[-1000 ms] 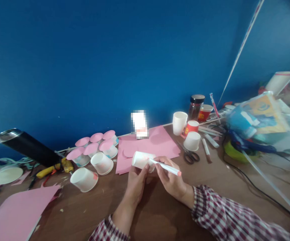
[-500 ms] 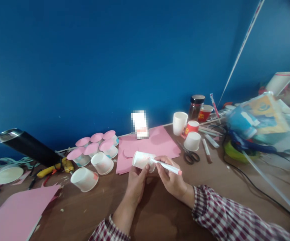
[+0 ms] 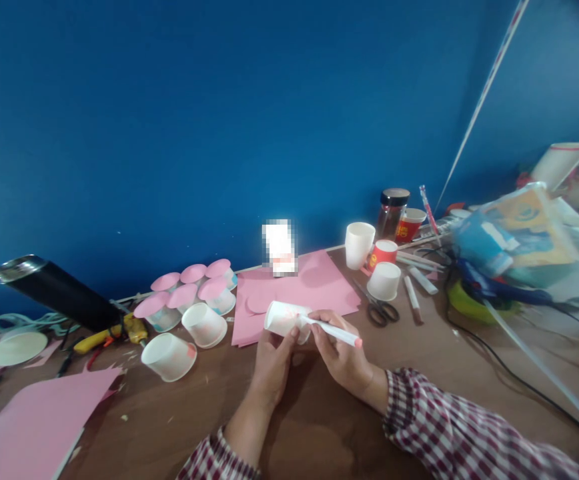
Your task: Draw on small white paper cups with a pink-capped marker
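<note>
Blue wall (image 3: pixel 289 120) rises behind a brown table (image 3: pixel 209 427) in the head view, with small pale scraps lying on the tabletop. Near the middle, the person's left hand (image 3: pixel 273 363) grips a white paper cup (image 3: pixel 280 317) tipped on its side, thumb pressed along its near face. Faint pinkish marks show on the cup's wall. The right hand (image 3: pixel 342 357) pinches a white marker (image 3: pixel 337 333) with a coral-coloured end; its other end points at the cup, though whether it touches the surface is too small to tell. Both wrists come out of checked sleeves (image 3: pixel 444 420).

Just beyond the held cup lie pink sheets (image 3: pixel 314 287), and behind these, close to the wall, stands a bright white object (image 3: pixel 279 250), pixelated past recognition. Left of the sheets, six cups with pink tops (image 3: pixel 183 295) sit close together, and two white cups (image 3: pixel 168 358) stand nearer the person. Farther left are a dark bottle (image 3: pixel 64 293), a yellow-handled tool (image 3: pixel 94 341) and a large pink sheet (image 3: pixel 34 420). To the right, scissors (image 3: pixel 383 313) lie near a small white cup (image 3: pixel 383 281), a tall white cup (image 3: pixel 359 245) and a dark-lidded jar (image 3: pixel 392 217).
</note>
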`<state>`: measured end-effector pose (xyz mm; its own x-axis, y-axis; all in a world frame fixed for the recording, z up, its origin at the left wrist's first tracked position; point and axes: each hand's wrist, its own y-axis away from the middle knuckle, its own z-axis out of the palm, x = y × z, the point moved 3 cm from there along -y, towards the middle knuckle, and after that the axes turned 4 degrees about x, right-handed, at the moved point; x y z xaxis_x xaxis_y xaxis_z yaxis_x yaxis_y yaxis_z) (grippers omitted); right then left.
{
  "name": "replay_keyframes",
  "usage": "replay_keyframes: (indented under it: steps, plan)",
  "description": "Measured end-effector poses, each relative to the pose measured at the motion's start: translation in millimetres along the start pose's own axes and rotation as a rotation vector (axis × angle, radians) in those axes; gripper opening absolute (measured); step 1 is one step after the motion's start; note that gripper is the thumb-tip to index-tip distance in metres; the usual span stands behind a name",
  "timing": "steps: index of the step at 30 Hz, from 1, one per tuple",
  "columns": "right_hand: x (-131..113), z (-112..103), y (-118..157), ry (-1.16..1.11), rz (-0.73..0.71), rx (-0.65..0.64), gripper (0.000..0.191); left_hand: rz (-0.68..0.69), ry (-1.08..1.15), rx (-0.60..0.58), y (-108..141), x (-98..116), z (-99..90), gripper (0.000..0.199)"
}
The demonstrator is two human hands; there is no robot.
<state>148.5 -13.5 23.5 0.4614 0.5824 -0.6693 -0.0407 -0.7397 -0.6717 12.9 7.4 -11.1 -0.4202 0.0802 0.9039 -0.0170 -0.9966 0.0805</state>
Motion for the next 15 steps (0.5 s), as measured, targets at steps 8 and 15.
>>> replay_keyframes:
  steps: [8,15]
  plan:
    - [-0.4,0.3,-0.7,0.009,-0.012,0.014,0.012,0.008,-0.034,0.025,0.4,-0.6,-2.4,0.041]
    - [-2.7,-0.5,-1.3,0.032,-0.043,0.034,0.012,0.003,-0.028,0.036,1.6,1.1,-1.4,0.042]
